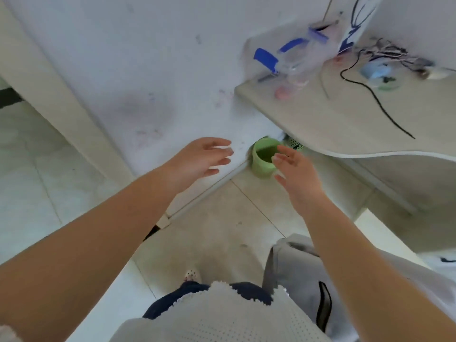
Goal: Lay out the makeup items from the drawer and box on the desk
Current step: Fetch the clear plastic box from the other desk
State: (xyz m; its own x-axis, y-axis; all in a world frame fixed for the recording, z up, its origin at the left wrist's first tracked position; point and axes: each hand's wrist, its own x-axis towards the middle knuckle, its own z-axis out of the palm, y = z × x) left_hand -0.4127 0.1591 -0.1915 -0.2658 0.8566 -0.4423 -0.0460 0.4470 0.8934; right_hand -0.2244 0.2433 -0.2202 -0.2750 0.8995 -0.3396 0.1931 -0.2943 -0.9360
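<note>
Both my arms reach forward in the air above the floor, left of the desk (350, 119). My left hand (202, 159) is empty, its fingers spread loosely toward the white wall. My right hand (296, 174) is empty too, fingers relaxed, and it overlaps the green bin below. A clear plastic box (303, 55) with blue clips stands at the desk's far left corner, blurred. Small pink items (283, 91) lie in front of it. No drawer shows in this view.
A green bin (264, 156) stands on the floor by the wall, under the desk's corner. A black cable (380, 107) runs across the desk, with a light blue object (377, 70) and tangled cords at the back right. A grey chair (301, 275) is at my lower right.
</note>
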